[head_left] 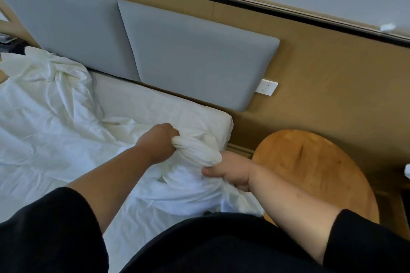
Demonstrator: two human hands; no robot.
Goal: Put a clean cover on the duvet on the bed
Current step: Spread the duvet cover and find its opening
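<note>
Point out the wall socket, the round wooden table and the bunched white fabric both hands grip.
Wall socket (266, 87), head view: centre of its white plate.
Round wooden table (315, 168), head view: bare top.
Bunched white fabric (197, 150), head view: twisted roll between the hands.

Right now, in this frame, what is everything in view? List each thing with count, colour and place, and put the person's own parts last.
bunched cloth: one, white, twisted wad at the near right corner of the bed, gripped at both ends; duvet or cover, cannot tell
loose bedding: one crumpled mass, white, spread over the left of the bed
mattress: one, white sheet, against the headboard
headboard pads: two, grey, on the tan wall panel
wall socket: one, white, right of the pads
round table: one, wooden, right of the bed
left hand: one, grips the wad's left end
right hand: one, grips the wad's right end
sleeves: two, black, bottom of frame
</note>
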